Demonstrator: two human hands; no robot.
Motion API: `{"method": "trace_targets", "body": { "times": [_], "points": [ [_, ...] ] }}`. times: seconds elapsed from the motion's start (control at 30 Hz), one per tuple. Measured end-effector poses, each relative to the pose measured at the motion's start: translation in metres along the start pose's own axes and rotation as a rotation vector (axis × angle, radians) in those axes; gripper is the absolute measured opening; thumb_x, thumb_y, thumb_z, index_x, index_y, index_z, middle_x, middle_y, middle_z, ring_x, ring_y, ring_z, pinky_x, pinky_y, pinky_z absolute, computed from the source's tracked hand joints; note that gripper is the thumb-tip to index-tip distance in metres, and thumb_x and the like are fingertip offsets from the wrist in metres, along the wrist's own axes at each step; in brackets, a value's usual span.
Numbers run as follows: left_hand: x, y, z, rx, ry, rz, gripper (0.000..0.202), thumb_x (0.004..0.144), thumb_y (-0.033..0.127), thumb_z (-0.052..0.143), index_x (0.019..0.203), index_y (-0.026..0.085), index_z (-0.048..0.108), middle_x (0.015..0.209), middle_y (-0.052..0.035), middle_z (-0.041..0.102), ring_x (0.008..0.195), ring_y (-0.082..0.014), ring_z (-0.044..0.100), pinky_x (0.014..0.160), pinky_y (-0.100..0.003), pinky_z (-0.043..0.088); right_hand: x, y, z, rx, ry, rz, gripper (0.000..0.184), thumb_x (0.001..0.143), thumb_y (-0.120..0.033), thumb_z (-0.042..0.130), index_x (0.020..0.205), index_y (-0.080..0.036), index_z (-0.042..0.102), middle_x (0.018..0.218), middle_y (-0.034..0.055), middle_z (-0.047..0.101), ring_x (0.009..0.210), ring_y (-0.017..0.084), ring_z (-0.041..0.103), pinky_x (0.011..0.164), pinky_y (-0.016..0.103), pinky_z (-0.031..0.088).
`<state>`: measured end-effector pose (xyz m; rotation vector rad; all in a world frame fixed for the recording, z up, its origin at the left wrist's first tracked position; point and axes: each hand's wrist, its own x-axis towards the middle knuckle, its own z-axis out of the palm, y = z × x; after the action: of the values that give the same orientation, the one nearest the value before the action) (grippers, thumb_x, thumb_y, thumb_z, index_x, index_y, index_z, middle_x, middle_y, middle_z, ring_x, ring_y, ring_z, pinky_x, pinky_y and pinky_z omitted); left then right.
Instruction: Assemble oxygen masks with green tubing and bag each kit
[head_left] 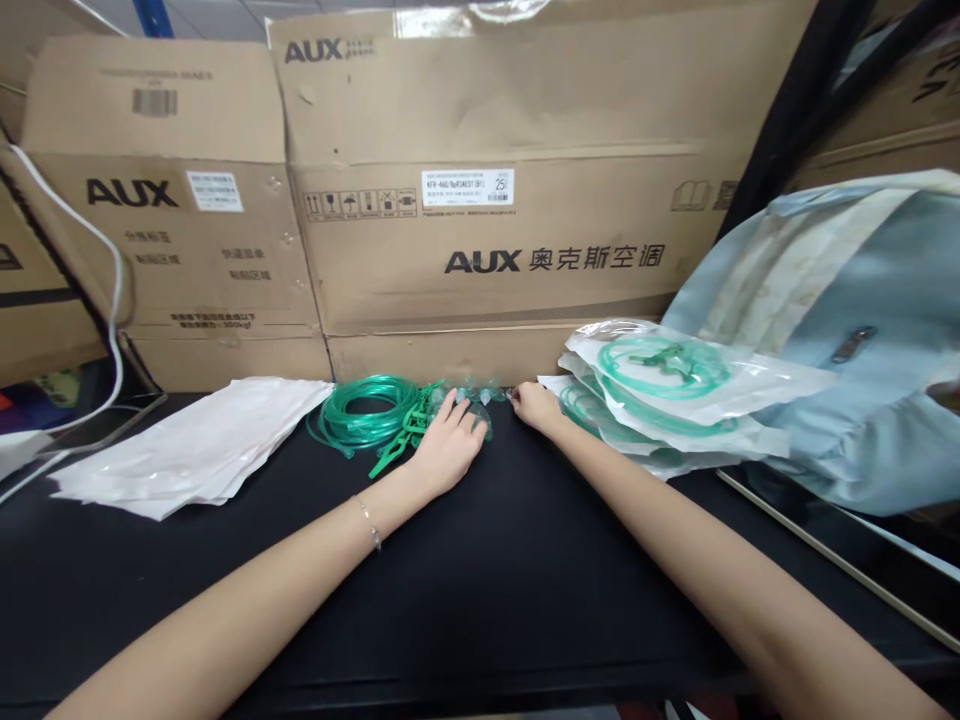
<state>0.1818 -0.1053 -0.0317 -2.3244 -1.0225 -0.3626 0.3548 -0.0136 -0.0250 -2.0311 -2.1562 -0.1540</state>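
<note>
My left hand (450, 445) lies with fingers spread over small clear plastic parts (480, 422) at the back of the black table. Just left of it are green clips or straps (409, 432) and a coil of green tubing (367, 402). My right hand (536, 405) is closed near the foot of the big carton, fingertips at a small clear piece too small to name. To its right is a stack of clear-fronted pouches (660, 375) with green tubing inside.
White paper-like pouches (202, 435) are piled on the left. AUX cartons (487, 230) form a wall along the back. A light blue bag (840, 330) sits at the right, above a dark flat panel with a pale edge (840, 545). A white cable (116, 290) hangs at far left.
</note>
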Motion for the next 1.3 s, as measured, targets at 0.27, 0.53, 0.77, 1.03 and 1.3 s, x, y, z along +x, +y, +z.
{"method": "trace_targets", "body": {
  "times": [0.27,0.53,0.77,1.03,1.3],
  "points": [
    [-0.034,0.02,-0.027,-0.301,-0.028,-0.028,0.03,0.082,0.019,0.048,0.112,0.016,0.049,0.11,-0.0088,0.057,0.103,-0.0227,0.053,0.102,-0.047,0.025,-0.001,0.0,0.009,0.038,0.109,-0.019,0.031,0.086,-0.03,0.05,0.113,-0.015,0.051,0.113,0.008,0.054,0.095,0.018,0.056,0.079,0.038,0.048],
    [-0.032,0.012,-0.031,-0.589,-0.105,-0.235,0.025,0.074,0.029,0.062,0.092,0.018,0.05,0.096,-0.0051,0.057,0.085,-0.0208,0.058,0.073,-0.033,0.046,-0.01,-0.001,0.001,0.283,0.316,-0.079,0.017,0.083,-0.015,0.044,0.079,-0.012,0.06,0.095,0.0147,0.063,0.1,0.027,0.054,0.09,0.045,0.035],
    [-0.035,0.007,-0.016,-0.701,-0.037,-0.32,0.028,0.073,0.012,0.053,0.1,0.017,0.051,0.1,-0.006,0.055,0.085,-0.0189,0.057,0.075,-0.032,0.047,-0.069,-0.011,-0.005,0.726,0.32,-0.275,0.017,0.088,-0.028,0.034,0.089,-0.017,0.047,0.079,0.0051,0.063,0.066,0.013,0.06,0.066,0.027,0.047],
    [-0.037,0.003,-0.024,-0.665,-0.085,-0.247,0.034,0.074,0.029,0.059,0.107,0.02,0.054,0.11,-0.0067,0.054,0.089,-0.0204,0.058,0.078,-0.035,0.046,-0.097,-0.018,-0.013,1.403,0.059,-0.341,0.021,0.076,-0.031,0.056,0.09,-0.018,0.049,0.07,-0.001,0.059,0.054,0.008,0.052,0.055,0.024,0.045],
    [-0.03,0.005,-0.031,-1.06,0.097,-0.502,0.03,0.08,0.033,0.052,0.104,0.016,0.059,0.093,-0.0068,0.065,0.082,-0.0183,0.06,0.069,-0.028,0.045,-0.112,-0.024,-0.019,1.198,0.035,-0.512,0.021,0.077,-0.028,0.056,0.095,-0.02,0.049,0.073,-0.0003,0.061,0.065,0.012,0.058,0.063,0.026,0.046]
  ]
}}
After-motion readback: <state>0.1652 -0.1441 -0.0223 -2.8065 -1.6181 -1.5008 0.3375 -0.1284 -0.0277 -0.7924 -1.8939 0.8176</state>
